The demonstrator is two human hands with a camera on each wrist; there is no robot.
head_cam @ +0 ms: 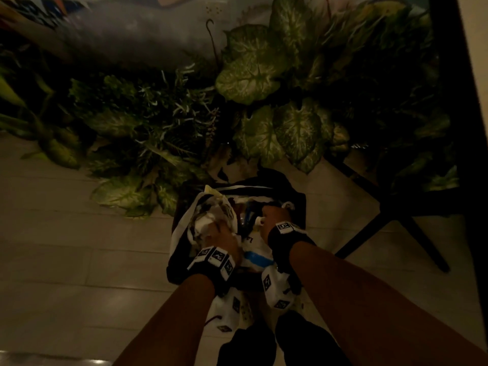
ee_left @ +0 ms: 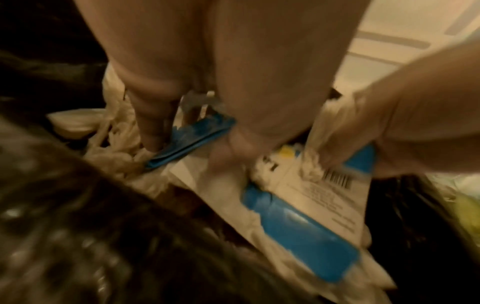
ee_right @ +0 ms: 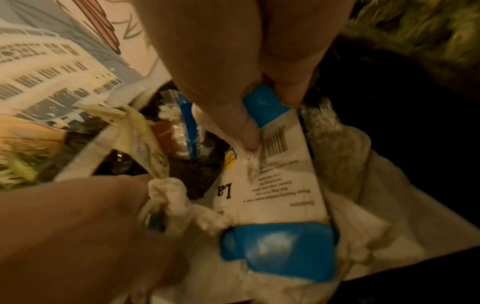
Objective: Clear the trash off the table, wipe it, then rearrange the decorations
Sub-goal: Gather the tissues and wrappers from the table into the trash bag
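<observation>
- The person stands over a dark trash bag [head_cam: 295, 199] that sits on a pale tiled floor [head_cam: 79, 247], and both hands reach down into its open mouth
- The trash lies inside the bag: a white packet [ee_right: 283, 185] with blue patches, a barcode and small print rests on top, with crumpled white tissue [ee_right: 171, 191] and a blue strip [ee_left: 192, 142] beside it
- The right hand [head_cam: 274, 215] pinches the far end of the packet, thumb and fingers [ee_right: 233, 98] closed on its blue corner next to the barcode
- The left hand [head_cam: 224, 236] reaches down into the tissue at the left side of the bag; its fingers [ee_left: 150, 115] point down among the tissue and the blue strip, and they seem to press rather than grip, though the blur leaves that unsure
- A printed white bag [ee_right: 52, 78] with dark lettering and a drawing lies against the left edge of the pile
- Leafy green plants [head_cam: 253, 75] fill the ground just beyond the bag
- Dark furniture legs [head_cam: 390, 215] stand at the right
- Both wrists wear black straps with white marker cubes [head_cam: 277, 286]
</observation>
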